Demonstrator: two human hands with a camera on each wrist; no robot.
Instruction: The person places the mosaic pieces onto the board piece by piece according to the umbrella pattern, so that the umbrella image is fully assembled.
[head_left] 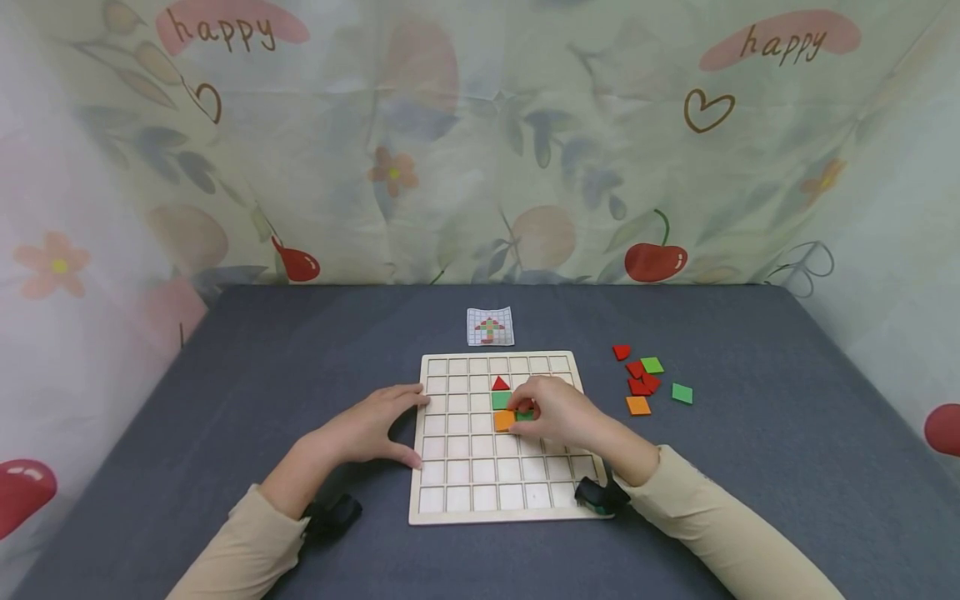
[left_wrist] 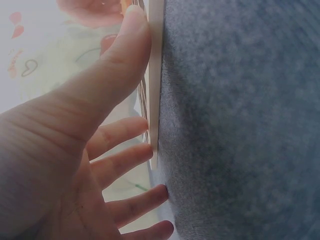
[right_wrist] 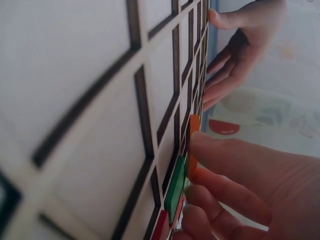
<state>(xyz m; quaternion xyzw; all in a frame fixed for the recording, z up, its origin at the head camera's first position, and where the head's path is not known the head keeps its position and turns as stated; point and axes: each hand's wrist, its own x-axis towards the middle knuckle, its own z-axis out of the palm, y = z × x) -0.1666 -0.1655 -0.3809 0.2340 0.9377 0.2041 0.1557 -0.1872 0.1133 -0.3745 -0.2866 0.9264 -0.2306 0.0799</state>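
now, left hand (head_left: 369, 429) (spread, empty) likely steadies board (head_left: 510, 516) at its left edge; right hand (head_left: 561, 410) pinches orange tile (head_left: 504, 422) over board.

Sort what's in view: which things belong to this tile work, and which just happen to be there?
Likely belong:
- wooden grid board
- orange square tile, held by the right hand
- red triangle tile
- green square tile
- loose coloured tiles beside the board
- pattern card

Surroundings only:
- printed curtain
- dark tabletop
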